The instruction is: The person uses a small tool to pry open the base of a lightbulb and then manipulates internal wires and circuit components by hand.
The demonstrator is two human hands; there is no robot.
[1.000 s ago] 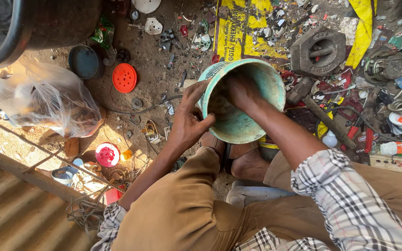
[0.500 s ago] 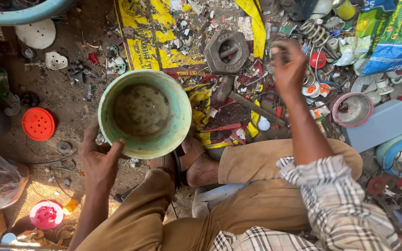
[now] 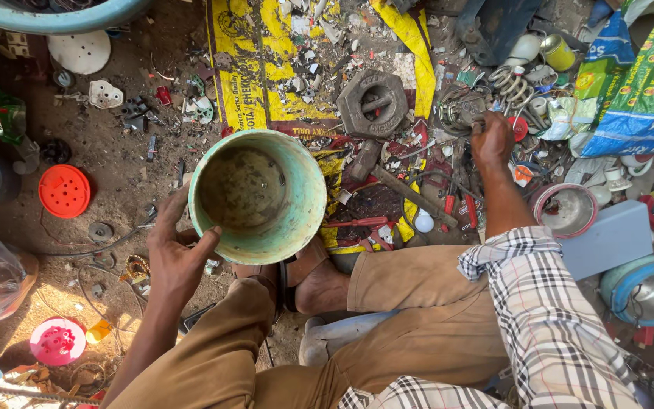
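Sitting at centre, the green bucket (image 3: 259,195) is clamped at its seven o'clock rim by the left hand (image 3: 173,254) — thumb inside. At two o'clock, well apart, the right hand (image 3: 491,140) closes on a metal scrap piece (image 3: 463,111) — beside a hexagonal iron block (image 3: 373,103).

The bucket (image 3: 259,195) my left hand (image 3: 172,261) holds is pale green at the rim and rusty brown inside. My trousers (image 3: 418,318) are tan, and my right sleeve (image 3: 562,326) is checked in white, grey and black. On the brown dirt ground (image 3: 115,151) lies a yellow sheet (image 3: 266,68) with dark lettering. An orange-red lid (image 3: 64,191) sits toward the left edge, a pink one (image 3: 57,341) in the bottom left corner. At the top right corner lies a green and blue sack (image 3: 645,83); near the right edge, a grey-blue box (image 3: 615,238).
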